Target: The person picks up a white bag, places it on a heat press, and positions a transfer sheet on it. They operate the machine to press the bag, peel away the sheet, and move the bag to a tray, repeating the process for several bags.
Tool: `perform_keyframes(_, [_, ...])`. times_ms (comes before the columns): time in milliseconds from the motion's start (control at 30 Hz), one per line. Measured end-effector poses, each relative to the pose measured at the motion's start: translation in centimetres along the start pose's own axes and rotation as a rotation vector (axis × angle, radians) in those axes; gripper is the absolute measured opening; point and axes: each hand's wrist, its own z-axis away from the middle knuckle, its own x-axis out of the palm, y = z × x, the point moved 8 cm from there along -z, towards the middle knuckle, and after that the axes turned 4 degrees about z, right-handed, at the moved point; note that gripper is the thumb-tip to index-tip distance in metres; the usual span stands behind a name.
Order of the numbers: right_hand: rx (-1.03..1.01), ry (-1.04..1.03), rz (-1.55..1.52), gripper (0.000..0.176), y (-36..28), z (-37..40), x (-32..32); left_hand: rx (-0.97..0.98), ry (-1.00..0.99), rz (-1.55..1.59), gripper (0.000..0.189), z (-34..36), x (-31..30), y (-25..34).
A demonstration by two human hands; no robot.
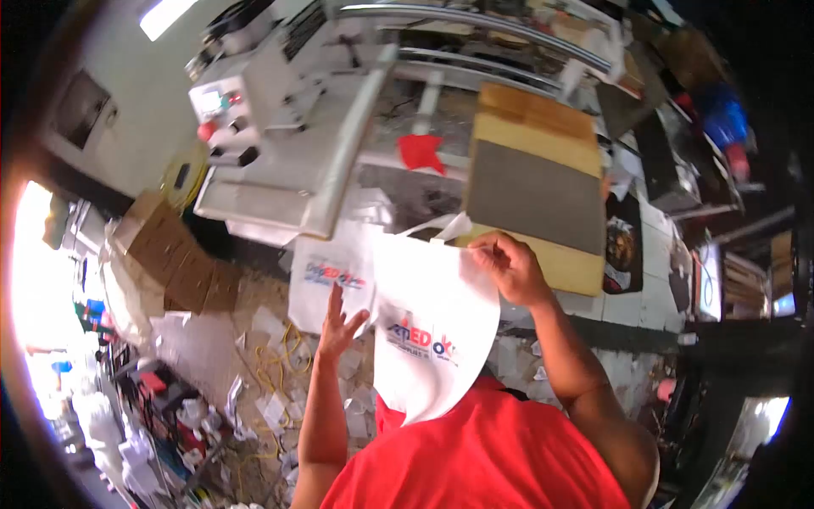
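My right hand (513, 267) pinches the upper right corner of a white tote bag (437, 314), which hangs in front of my chest. Coloured lettering is printed on its lower half, and a white strap loops up at the top. Just left of it, my left hand (341, 327) is raised with straight fingers and the thumb apart, holding nothing. Behind that hand hangs a second white printed bag (314, 288), partly covered by the first bag.
Ahead stands a machine with a metal frame (348, 161) and a control box (225, 110). A padded board (534, 195) lies to the right, with a red cloth (421, 153) beside it. Cardboard boxes (174, 254) are stacked left; paper scraps and a yellow cord (275, 390) litter the floor.
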Motion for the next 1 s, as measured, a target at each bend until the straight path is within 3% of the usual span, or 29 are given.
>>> perform_keyframes(100, [-0.014,-0.016,-0.061,0.013,-1.0,2.2,-6.5,0.073,-0.333,0.468,0.096,-3.6,9.3,6.4])
perform_keyframes(133, [-0.060,0.035,-0.050,0.013,-1.2,2.9,-8.6,0.036,-0.375,0.490,0.082,-4.5,11.7,7.8])
perform_keyframes(200, [-0.077,0.142,-0.079,0.014,-1.4,4.0,-12.4,0.087,-0.411,0.449,0.062,-6.6,14.9,10.6])
perform_keyframes(300, [0.069,0.353,0.175,0.017,-2.4,6.5,-19.8,0.184,-0.374,0.442,0.046,-4.5,16.3,20.6])
perform_keyframes(367, [-0.130,0.465,0.157,0.018,-5.6,9.7,-22.3,0.420,-0.333,0.167,0.032,-2.0,16.1,26.0])
perform_keyframes(433, [-0.212,0.486,0.066,0.019,-8.2,14.9,-24.3,0.373,-0.452,-0.099,0.019,1.1,15.3,27.1])
perform_keyframes(500, [-0.732,0.278,-0.014,0.020,-13.0,17.1,-25.1,0.307,-0.792,0.673,0.010,4.8,17.0,31.0])
perform_keyframes(533, [-0.738,0.281,-0.013,0.020,-11.7,17.2,-26.9,0.401,-0.828,0.607,0.012,6.4,18.0,33.7])
perform_keyframes(567, [-0.649,0.179,-0.207,0.020,-8.1,17.1,-29.1,0.405,-0.832,0.600,0.012,4.9,18.8,32.9])
perform_keyframes(600, [-0.553,0.075,-0.398,0.020,-5.8,16.2,-30.1,0.352,-0.551,0.508,0.014,0.5,18.6,30.0])
perform_keyframes(633, [-0.316,0.378,-0.144,0.018,-4.0,13.1,-31.4,0.296,-0.271,0.413,0.018,-3.3,17.9,27.5])
perform_keyframes(667, [-0.063,0.668,0.112,0.016,-2.6,9.9,-33.5,0.333,-0.317,0.122,0.021,-6.8,21.1,28.6])
perform_keyframes(700, [-0.031,0.574,0.058,0.017,0.5,5.3,-35.2,0.365,-0.359,-0.168,0.027,-10.9,24.8,29.8])
perform_keyframes(733, [-0.039,0.516,-0.036,0.018,4.2,1.1,-36.5,0.276,-0.340,-0.104,0.035,-14.4,26.7,28.9])
perform_keyframes(767, [-0.057,0.531,-0.051,0.030,7.2,-1.8,-36.8,0.190,-0.319,-0.039,0.045,-17.6,28.1,27.1])
perform_keyframes(833, [0.219,0.650,0.127,0.052,13.2,-3.9,-36.5,0.244,-0.238,-0.053,0.051,-24.3,30.5,19.9])
perform_keyframes(900, [0.446,0.591,0.324,0.069,24.8,-4.9,-37.2,0.294,-0.147,-0.062,0.058,-25.2,31.0,18.0])
perform_keyframes(967, [0.572,0.632,0.353,0.061,36.7,-4.2,-36.8,0.281,0.058,-0.358,0.062,-21.6,29.9,18.4])
perform_keyframes(1000, [0.573,0.626,0.353,0.061,35.2,-3.8,-36.1,0.223,0.056,-0.364,0.059,-20.2,29.6,18.8])
